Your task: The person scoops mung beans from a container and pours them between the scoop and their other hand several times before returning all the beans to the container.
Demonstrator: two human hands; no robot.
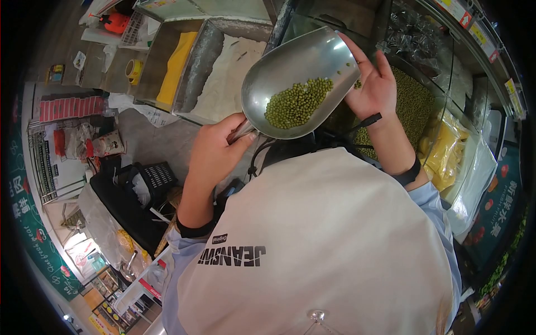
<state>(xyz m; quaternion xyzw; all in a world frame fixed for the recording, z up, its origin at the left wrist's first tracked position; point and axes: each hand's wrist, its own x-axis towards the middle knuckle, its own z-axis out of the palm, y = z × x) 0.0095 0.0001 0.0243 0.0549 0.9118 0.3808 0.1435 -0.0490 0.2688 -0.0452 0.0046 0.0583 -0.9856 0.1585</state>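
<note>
A metal scoop (290,67) with green beans (298,103) in its bowl is held in front of my chest. My left hand (215,148) is wrapped round the scoop's handle, at the bowl's lower left. At the scoop's right edge is my right hand (375,84), palm up with its fingers apart. A few beans lie by its palm, and some of its fingers are hidden behind the scoop's rim. Beyond my right wrist, a bin of green beans (410,103) is partly covered by my forearm.
A bin of white powder (231,67) stands at the upper left, beside a compartment with a yellow scoop (177,67). Yellow bags (446,148) lie at the right. A black basket (158,177) is at the lower left.
</note>
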